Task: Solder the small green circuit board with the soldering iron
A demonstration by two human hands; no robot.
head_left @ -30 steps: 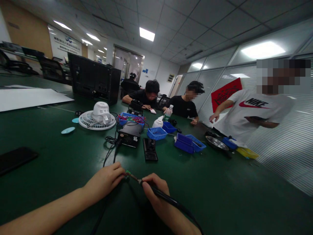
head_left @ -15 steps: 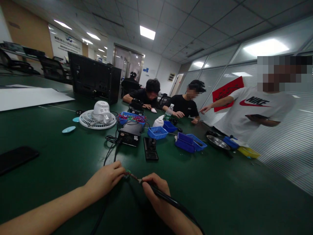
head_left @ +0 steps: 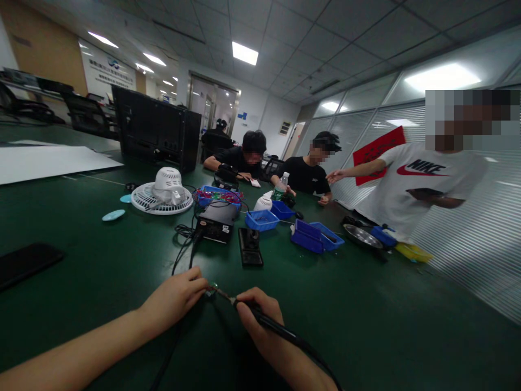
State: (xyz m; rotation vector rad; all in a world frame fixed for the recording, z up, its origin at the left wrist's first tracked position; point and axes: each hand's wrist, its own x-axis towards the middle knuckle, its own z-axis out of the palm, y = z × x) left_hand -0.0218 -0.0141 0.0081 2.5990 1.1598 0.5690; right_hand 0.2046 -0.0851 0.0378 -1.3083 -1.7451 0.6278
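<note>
Low in the middle of the head view, my left hand [head_left: 179,297] pinches a small circuit board [head_left: 210,290] with its fingertips. The board's far parts show green; its details are too small to tell. My right hand [head_left: 262,320] is closed around a black soldering iron [head_left: 264,319], whose thin metal tip points left and reaches the board. The iron's cord runs down past my right wrist. Beyond my hands stands a black soldering station [head_left: 215,224] with coiled cables on its left. A black stand [head_left: 249,247] lies to the station's right.
A white fan part [head_left: 163,196], a basket of wires [head_left: 220,196] and blue trays [head_left: 261,220] stand farther back. A dark phone [head_left: 30,265] lies left, a metal pan [head_left: 363,237] right. Two seated people and one standing person are across the green table [head_left: 366,309].
My hands have hardly moved. The standing person's outstretched hand has shifted slightly left and up, and one seated person's hand has drawn back behind the bottle.
</note>
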